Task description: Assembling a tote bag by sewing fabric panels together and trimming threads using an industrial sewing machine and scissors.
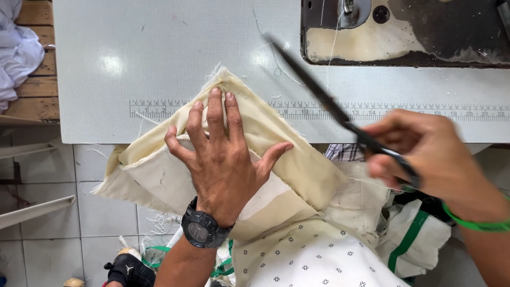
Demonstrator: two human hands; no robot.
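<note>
The left hand (223,159), fingers spread flat, presses folded cream fabric (297,154) at the pale grey counter (106,64) edge. The right hand (425,154), fingers clenched, grips blurred black scissors (324,98) near the sewing machine base (404,32); white floor tiles (95,212) below.

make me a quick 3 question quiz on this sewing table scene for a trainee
1. True or false: the left hand lies flat, fingers spread, on the cream fabric.
2. What does the right hand hold? A) a dark pair of scissors B) a spool of thread C) a pencil
3. Fill in: a printed ruler strip runs along the front edge of the pale ____.

Key
1. True: the palm presses the folded fabric at the edge of the table.
2. A: the scissors point up and to the left over the table, blurred.
3. Table.
</note>
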